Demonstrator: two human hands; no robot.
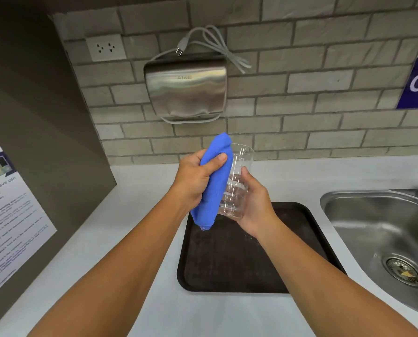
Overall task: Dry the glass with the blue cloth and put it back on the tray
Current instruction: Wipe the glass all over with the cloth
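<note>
A clear glass [237, 181] is held upright in the air above the far end of a dark brown tray [229, 261]. My right hand [254, 205] grips it around the lower part from the right. My left hand [195, 181] is closed around a bunched blue cloth [215, 188], which presses against the left side of the glass. The cloth sticks out above my thumb and hangs down below my hand. The tray lies flat on the white counter with nothing on it.
A steel sink [383, 239] with a drain lies to the right, its tap at the frame edge. A steel hand dryer [186, 88] with a loose cord hangs on the brick wall. A wall socket [105, 48] and a printed notice [6, 215] are at left.
</note>
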